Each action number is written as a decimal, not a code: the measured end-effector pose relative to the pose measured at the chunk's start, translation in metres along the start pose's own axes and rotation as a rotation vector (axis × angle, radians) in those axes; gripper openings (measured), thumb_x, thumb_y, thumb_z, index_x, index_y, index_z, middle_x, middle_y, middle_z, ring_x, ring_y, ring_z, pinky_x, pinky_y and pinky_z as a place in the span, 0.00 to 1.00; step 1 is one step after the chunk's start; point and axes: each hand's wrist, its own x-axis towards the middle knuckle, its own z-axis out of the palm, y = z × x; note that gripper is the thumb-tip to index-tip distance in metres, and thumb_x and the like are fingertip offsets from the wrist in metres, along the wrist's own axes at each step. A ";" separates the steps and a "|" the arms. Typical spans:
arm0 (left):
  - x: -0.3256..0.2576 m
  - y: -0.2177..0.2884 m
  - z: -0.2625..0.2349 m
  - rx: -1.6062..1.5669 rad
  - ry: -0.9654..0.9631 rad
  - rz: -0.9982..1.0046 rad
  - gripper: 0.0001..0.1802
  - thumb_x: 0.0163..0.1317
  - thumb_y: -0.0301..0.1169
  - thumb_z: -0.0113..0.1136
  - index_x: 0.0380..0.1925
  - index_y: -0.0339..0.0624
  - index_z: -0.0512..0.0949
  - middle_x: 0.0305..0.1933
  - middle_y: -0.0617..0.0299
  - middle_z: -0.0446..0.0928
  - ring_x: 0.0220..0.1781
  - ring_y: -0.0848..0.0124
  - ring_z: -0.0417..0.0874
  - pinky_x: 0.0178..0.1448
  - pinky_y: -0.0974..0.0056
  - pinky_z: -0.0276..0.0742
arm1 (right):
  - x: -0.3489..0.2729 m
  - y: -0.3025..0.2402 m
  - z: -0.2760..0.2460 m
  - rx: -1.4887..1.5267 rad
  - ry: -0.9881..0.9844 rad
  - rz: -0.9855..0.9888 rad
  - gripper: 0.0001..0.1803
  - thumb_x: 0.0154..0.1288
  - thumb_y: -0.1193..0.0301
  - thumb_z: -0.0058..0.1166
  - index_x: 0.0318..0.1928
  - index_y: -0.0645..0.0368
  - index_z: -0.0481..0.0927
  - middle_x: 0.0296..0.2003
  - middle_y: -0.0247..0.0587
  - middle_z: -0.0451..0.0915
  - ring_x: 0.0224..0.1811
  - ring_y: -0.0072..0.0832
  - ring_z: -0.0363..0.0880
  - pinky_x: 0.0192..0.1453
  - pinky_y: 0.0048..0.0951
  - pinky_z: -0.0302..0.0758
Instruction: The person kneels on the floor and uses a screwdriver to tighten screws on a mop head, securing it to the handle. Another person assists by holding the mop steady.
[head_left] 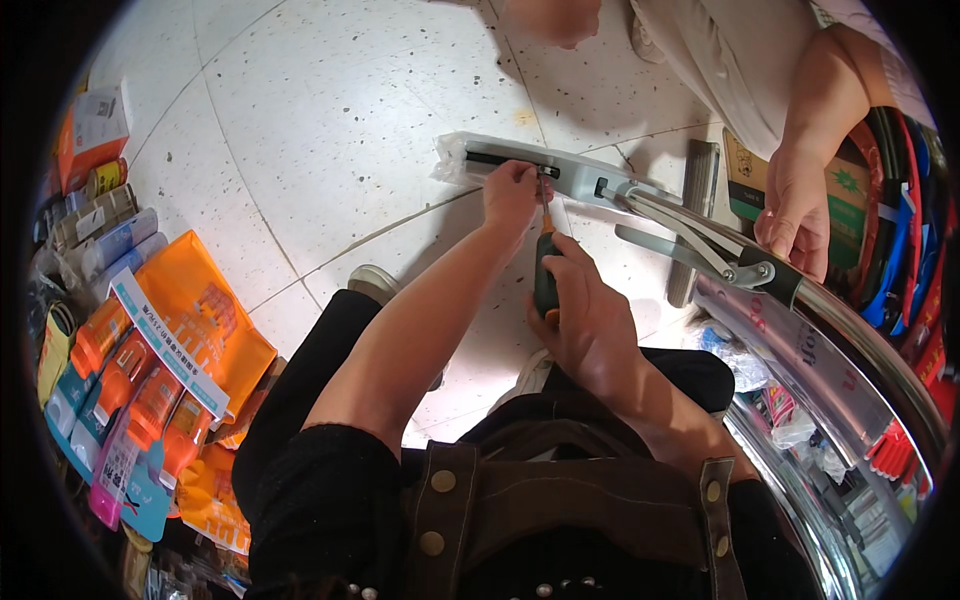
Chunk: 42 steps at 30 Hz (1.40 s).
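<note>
The person's right hand [592, 310] is wrapped around the green-and-orange handle of a screwdriver [546, 280], its shaft pointing away from these fingers toward the left hand [508, 198]. The left fingers are bent in against the near edge of a long grey bar [580, 180], close by the screwdriver's tip; whether they pinch some small part there is too small to tell. The bar extends to both sides of the left fingertips: its left end, just past them, sits in clear plastic wrap [452, 160], while to their right pale hinged arms [685, 228] link it to a shiny metal pole [885, 360]. That pole curves back past the right hand, well apart from its fingers. Farther right of both hands' fingers, another person's hand [795, 215] is at the pole's dark collar [772, 268]. Well to the left of the left fingers are orange packages [205, 310].
</note>
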 end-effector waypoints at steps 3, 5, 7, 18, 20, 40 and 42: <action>0.002 0.000 -0.002 0.022 -0.028 -0.014 0.09 0.68 0.22 0.43 0.39 0.29 0.73 0.34 0.53 0.79 0.33 0.67 0.82 0.42 0.65 0.82 | 0.002 0.003 0.003 0.013 0.010 -0.001 0.28 0.50 0.75 0.64 0.51 0.65 0.66 0.57 0.68 0.69 0.32 0.51 0.82 0.32 0.38 0.81; 0.004 0.002 -0.002 0.027 -0.050 -0.027 0.10 0.67 0.21 0.42 0.40 0.28 0.73 0.34 0.53 0.79 0.33 0.67 0.82 0.43 0.65 0.82 | 0.004 0.003 0.003 0.013 0.002 0.012 0.28 0.51 0.75 0.64 0.51 0.65 0.66 0.58 0.67 0.68 0.33 0.52 0.82 0.32 0.39 0.81; 0.006 0.003 -0.002 0.031 -0.068 -0.041 0.11 0.66 0.20 0.41 0.42 0.27 0.73 0.34 0.53 0.79 0.33 0.67 0.82 0.43 0.65 0.82 | 0.006 0.002 0.005 0.005 -0.011 0.026 0.27 0.52 0.74 0.63 0.51 0.64 0.65 0.58 0.67 0.68 0.34 0.52 0.82 0.33 0.40 0.81; 0.010 0.018 -0.008 0.318 -0.164 -0.230 0.17 0.69 0.26 0.42 0.51 0.38 0.78 0.29 0.58 0.78 0.26 0.74 0.76 0.28 0.69 0.70 | 0.019 0.004 0.011 -0.051 -0.026 0.057 0.22 0.57 0.73 0.63 0.49 0.64 0.68 0.54 0.61 0.73 0.31 0.49 0.82 0.33 0.37 0.81; 0.011 0.019 -0.008 0.310 -0.170 -0.261 0.17 0.69 0.27 0.43 0.52 0.41 0.79 0.28 0.59 0.78 0.24 0.75 0.74 0.26 0.70 0.66 | 0.021 0.004 0.013 -0.066 -0.027 0.052 0.22 0.58 0.73 0.62 0.49 0.64 0.68 0.55 0.61 0.72 0.30 0.49 0.82 0.32 0.37 0.81; 0.046 0.002 -0.025 0.339 -0.340 -0.401 0.22 0.69 0.28 0.38 0.58 0.51 0.76 0.34 0.61 0.74 0.35 0.70 0.73 0.40 0.67 0.72 | 0.049 -0.003 0.029 -0.172 -0.079 0.098 0.19 0.53 0.73 0.61 0.43 0.62 0.67 0.54 0.59 0.72 0.29 0.48 0.81 0.30 0.40 0.80; 0.049 -0.001 -0.027 0.350 -0.339 -0.413 0.23 0.68 0.27 0.38 0.58 0.50 0.76 0.35 0.60 0.75 0.37 0.70 0.73 0.41 0.66 0.72 | 0.051 -0.004 0.029 -0.152 -0.093 0.109 0.19 0.53 0.73 0.61 0.43 0.62 0.67 0.52 0.59 0.73 0.29 0.48 0.81 0.30 0.40 0.80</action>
